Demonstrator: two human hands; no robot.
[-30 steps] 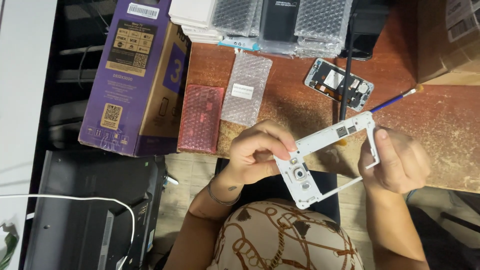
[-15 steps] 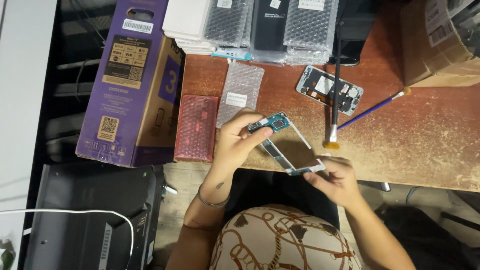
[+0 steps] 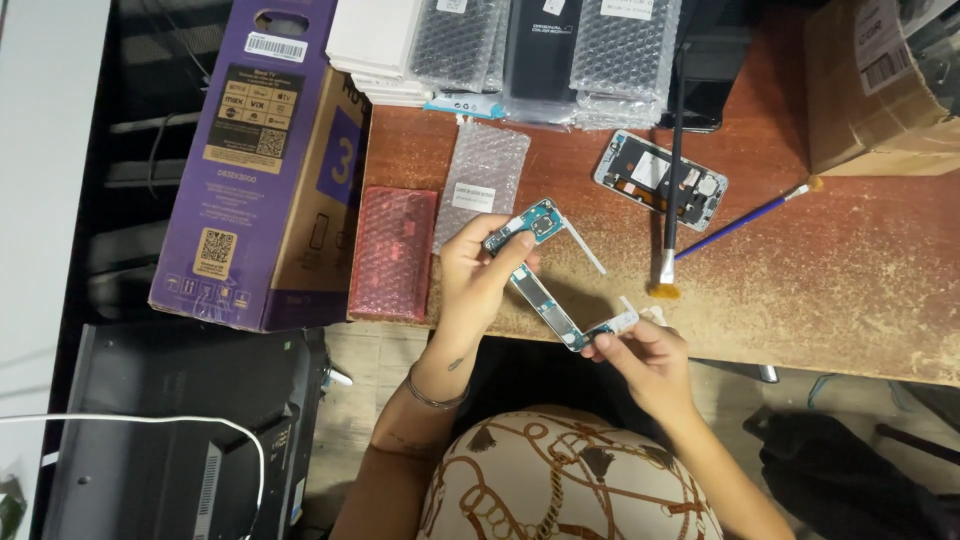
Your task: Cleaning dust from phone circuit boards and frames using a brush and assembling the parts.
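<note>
Blue-green phone board (image 3: 545, 285) held over red-brown desk (image 3: 850, 290)
Left hand (image 3: 478, 275) fingers curled, pinching its upper end; right hand (image 3: 640, 350) fingertips pinching lower end

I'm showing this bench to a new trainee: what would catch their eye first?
Most likely the phone frame with its blue-green circuit board, held over the table's front edge between the left hand and right hand. Next, the big purple box standing left of the worn red-brown table, then the bubble-wrapped parts stacked along the back.
</note>
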